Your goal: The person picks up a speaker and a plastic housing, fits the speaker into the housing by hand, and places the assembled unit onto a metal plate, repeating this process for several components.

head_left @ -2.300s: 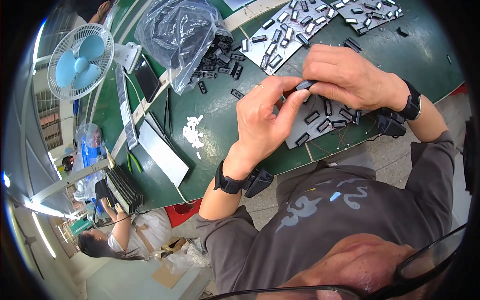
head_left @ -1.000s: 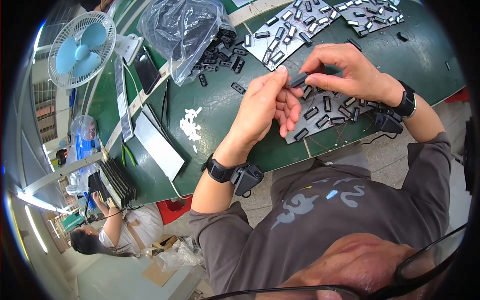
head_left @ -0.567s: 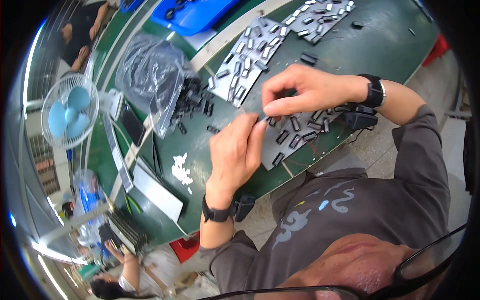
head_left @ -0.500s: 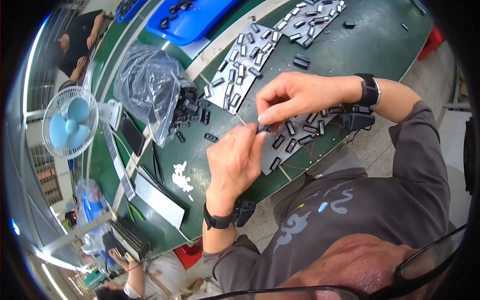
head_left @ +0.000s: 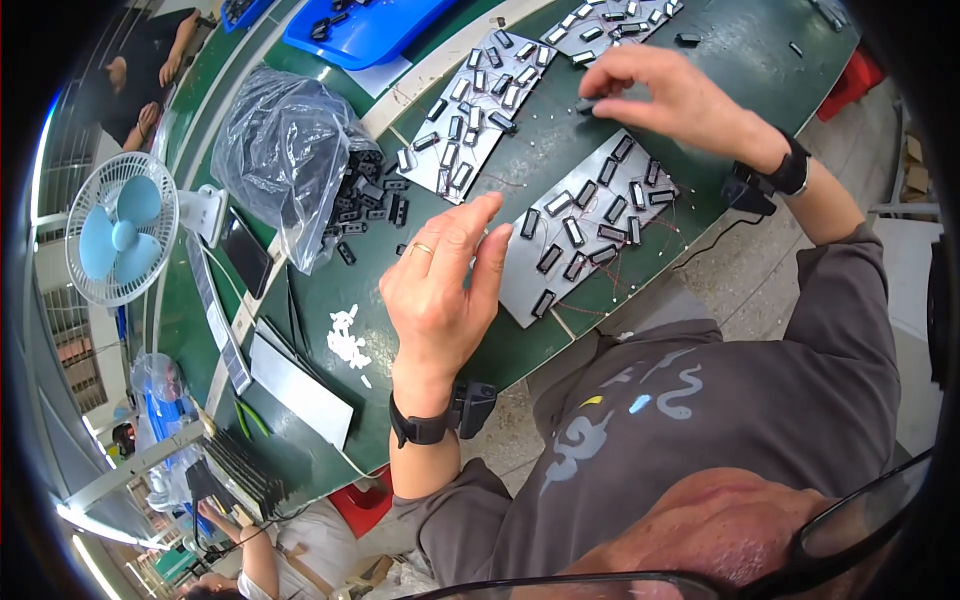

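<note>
My right hand (head_left: 655, 95) is raised over the far side of the green table, thumb and fingertips pinching a small black plastic part (head_left: 586, 106). Below it lies the nearest metal plate (head_left: 517, 287), bearing several black rectangular pieces (head_left: 573, 232) with thin dark red wires trailing off its near edge. My left hand (head_left: 437, 285) hovers left of that plate, fingers stretched and thumb apart, with nothing in it. A second metal plate (head_left: 418, 172) with similar pieces lies farther off, and a third (head_left: 570, 42) sits behind, at the top.
A clear plastic bag (head_left: 270, 140) spills black parts (head_left: 375, 195) onto the table. Small white pieces (head_left: 346, 340) lie left of my left hand, near a bare metal sheet (head_left: 300, 385), green-handled pliers (head_left: 252, 418) and a phone (head_left: 245, 258). A fan (head_left: 123, 236) and blue tray (head_left: 365, 52) stand beyond.
My hands were together over the near plate. The right has moved away to the far right with a black part; the left has opened and drawn slightly left.
</note>
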Demonstrator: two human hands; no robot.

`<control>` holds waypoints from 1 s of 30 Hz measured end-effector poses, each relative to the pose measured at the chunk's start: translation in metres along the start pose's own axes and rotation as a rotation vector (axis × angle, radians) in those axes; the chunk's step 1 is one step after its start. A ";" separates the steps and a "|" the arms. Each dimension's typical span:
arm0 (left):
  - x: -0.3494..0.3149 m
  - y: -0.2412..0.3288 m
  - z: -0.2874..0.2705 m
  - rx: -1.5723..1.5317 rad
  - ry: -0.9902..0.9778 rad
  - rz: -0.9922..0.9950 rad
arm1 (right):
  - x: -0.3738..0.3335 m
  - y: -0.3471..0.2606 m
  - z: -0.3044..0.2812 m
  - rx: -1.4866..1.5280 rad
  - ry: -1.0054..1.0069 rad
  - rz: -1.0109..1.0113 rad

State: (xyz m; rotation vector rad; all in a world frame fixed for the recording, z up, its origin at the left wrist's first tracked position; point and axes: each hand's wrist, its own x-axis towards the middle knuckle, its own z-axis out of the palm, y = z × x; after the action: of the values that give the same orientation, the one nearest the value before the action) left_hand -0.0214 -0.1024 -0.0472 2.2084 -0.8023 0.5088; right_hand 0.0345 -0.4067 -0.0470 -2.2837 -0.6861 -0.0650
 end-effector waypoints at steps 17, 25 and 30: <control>-0.006 -0.005 -0.004 0.087 -0.133 -0.138 | -0.009 0.013 0.003 -0.490 0.067 -0.241; -0.013 -0.005 0.021 0.119 -0.187 -0.146 | 0.018 -0.062 -0.017 0.571 -0.241 0.311; -0.017 -0.005 0.023 0.091 -0.207 -0.236 | 0.047 -0.094 -0.006 0.817 -0.353 0.664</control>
State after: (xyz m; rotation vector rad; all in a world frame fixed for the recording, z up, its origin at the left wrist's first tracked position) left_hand -0.0281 -0.1103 -0.0750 2.4293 -0.6209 0.2070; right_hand 0.0293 -0.3348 0.0290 -1.6115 -0.0417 0.7986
